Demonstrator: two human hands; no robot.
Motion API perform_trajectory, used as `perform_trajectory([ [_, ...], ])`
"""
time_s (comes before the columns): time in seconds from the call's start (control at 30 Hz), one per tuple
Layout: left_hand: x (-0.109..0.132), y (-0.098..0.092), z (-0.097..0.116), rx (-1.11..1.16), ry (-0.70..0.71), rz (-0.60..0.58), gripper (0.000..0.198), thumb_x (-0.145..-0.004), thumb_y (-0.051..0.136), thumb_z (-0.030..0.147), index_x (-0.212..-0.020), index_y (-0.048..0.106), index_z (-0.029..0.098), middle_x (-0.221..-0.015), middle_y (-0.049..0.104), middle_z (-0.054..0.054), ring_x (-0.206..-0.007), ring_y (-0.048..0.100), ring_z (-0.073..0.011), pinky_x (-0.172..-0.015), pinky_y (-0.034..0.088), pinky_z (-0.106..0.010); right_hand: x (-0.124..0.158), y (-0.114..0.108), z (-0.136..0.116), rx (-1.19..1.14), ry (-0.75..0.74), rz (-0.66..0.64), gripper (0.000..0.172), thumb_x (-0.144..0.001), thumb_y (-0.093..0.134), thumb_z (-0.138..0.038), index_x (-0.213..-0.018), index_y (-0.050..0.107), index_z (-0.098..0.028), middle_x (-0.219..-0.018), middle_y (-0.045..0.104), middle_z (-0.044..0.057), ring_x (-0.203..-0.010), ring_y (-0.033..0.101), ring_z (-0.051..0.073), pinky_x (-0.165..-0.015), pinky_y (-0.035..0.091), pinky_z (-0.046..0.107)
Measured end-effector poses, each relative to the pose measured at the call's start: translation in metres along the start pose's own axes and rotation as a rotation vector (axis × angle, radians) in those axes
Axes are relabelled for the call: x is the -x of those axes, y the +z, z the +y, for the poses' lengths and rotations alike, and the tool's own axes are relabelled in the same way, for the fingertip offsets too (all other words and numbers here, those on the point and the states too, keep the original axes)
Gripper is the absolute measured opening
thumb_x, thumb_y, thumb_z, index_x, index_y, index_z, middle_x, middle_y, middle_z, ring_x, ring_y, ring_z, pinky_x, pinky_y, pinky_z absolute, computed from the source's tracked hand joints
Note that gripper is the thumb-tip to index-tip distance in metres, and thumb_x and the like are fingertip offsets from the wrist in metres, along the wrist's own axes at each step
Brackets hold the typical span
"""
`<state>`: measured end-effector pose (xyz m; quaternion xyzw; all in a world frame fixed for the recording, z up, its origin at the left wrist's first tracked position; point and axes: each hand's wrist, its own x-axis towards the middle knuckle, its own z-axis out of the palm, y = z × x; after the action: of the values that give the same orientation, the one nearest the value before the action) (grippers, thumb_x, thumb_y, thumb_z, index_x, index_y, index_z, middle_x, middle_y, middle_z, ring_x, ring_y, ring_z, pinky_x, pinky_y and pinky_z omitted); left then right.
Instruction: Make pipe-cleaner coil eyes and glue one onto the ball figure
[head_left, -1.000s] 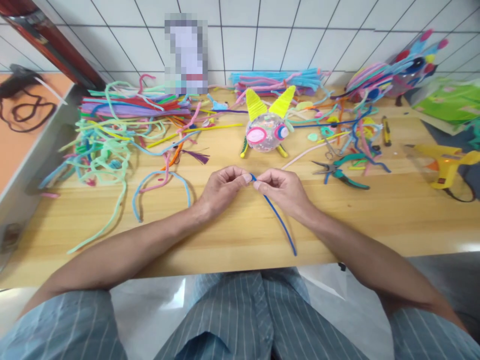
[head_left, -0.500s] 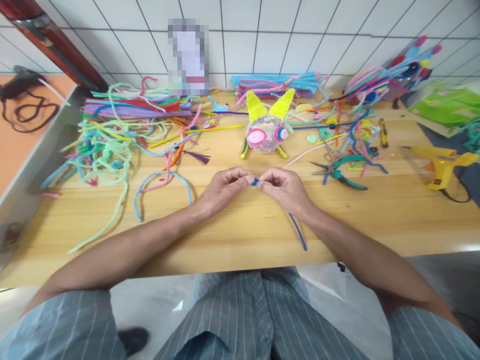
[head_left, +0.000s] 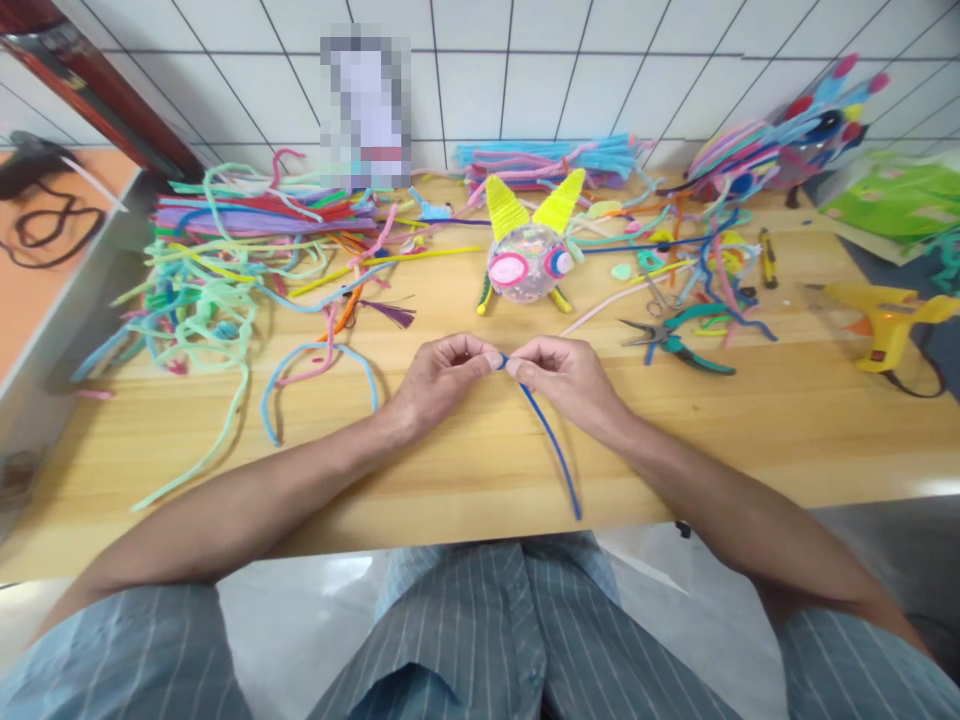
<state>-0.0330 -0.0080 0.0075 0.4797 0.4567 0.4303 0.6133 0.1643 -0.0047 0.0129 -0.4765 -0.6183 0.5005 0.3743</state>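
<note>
Pipe cleaner, dark blue [head_left: 556, 444], is held above the middle of the wooden surface [head_left: 442, 480], its far end pinched between the thumbs and forefingers of both hands. The left hand [head_left: 450, 380] and the right hand [head_left: 564, 376] nearly meet, with a small bit of blue showing between their fingertips. The loose length curves out below the right hand toward the front edge; whether it rests on the wood, I cannot tell.

Just beyond the hands stands a clear, glittery ball figure [head_left: 527, 280] with yellow ears, pink and blue eyes, and green and yellow feet. A pale pink pipe cleaner [head_left: 600, 308] lies near the right hand, and past it are pliers [head_left: 679, 345] with teal handles. Farther right come a small yellow knife [head_left: 768, 260] and a yellow glue gun [head_left: 889, 325].

Near the left forearm, a light blue pipe cleaner [head_left: 367, 368] bends in an arch. Beyond it sprawls a tangled, many-coloured heap [head_left: 206, 300]. Along the tiled wall [head_left: 480, 75] lies a blue and pink bundle [head_left: 555, 160].
</note>
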Motion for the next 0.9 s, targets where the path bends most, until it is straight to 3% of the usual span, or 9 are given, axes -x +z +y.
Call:
perform_trajectory([
  [0.13,0.004,0.007,-0.01,0.173,-0.069,0.053,0.036,-0.072,0.094,0.046,-0.082,0.076,0.017,-0.055,0.052,0.006,-0.048,0.033,-0.0055,-0.047,0.024,-0.022,0.001,0.006,-0.001,-0.07,0.019,0.012,0.021,-0.079,0.073,-0.038,-0.074,0.069,-0.018,-0.062,0.061,-0.003,-0.058,0.052,0.01,-0.056,0.041,0.024],
  [0.33,0.011,0.015,-0.012,0.262,-0.089,0.072,0.04,-0.07,0.094,0.05,-0.081,0.074,0.018,-0.057,0.052,0.006,-0.049,0.036,-0.0062,-0.048,0.025,-0.022,0.004,0.009,-0.004,-0.128,0.025,0.037,0.025,-0.075,0.081,-0.04,-0.075,0.067,-0.019,-0.062,0.063,-0.003,-0.058,0.054,0.011,-0.058,0.044,0.025],
  [0.47,0.005,0.005,-0.008,0.053,-0.023,-0.047,0.038,-0.085,0.081,0.055,-0.081,0.074,0.017,-0.054,0.05,0.006,-0.051,0.037,-0.0079,-0.05,0.026,-0.023,0.002,0.004,-0.002,-0.018,-0.016,0.043,0.017,-0.078,0.073,-0.034,-0.073,0.065,-0.019,-0.064,0.061,-0.003,-0.058,0.051,0.011,-0.055,0.04,0.024],
  [0.63,-0.007,-0.01,-0.004,-0.292,0.158,-0.174,0.028,-0.085,0.08,0.043,-0.088,0.079,0.016,-0.078,0.073,-0.002,-0.07,0.059,-0.014,-0.069,0.044,-0.026,0.005,0.001,0.005,0.349,-0.241,0.045,0.011,-0.081,0.065,-0.018,-0.07,0.062,-0.02,-0.065,0.061,-0.002,-0.06,0.051,0.011,-0.059,0.038,0.026],
  [0.77,-0.006,-0.012,-0.002,-0.548,0.237,-0.165,0.02,-0.09,0.07,0.035,-0.087,0.078,0.016,-0.073,0.071,-0.001,-0.066,0.056,-0.0135,-0.065,0.041,-0.027,0.008,-0.001,0.005,0.588,-0.377,0.033,0.013,-0.084,0.063,-0.011,-0.075,0.065,-0.019,-0.072,0.064,0.0,-0.067,0.056,0.013,-0.067,0.04,0.028],
  [0.9,-0.002,-0.01,-0.001,-0.586,0.325,-0.101,0.017,-0.092,0.068,0.032,-0.086,0.074,0.017,-0.073,0.068,-0.001,-0.064,0.054,-0.0129,-0.063,0.039,-0.026,0.006,-0.003,0.002,0.457,-0.289,0.01,0.01,-0.087,0.066,-0.016,-0.078,0.068,-0.019,-0.072,0.066,-0.001,-0.067,0.056,0.012,-0.067,0.041,0.027],
])
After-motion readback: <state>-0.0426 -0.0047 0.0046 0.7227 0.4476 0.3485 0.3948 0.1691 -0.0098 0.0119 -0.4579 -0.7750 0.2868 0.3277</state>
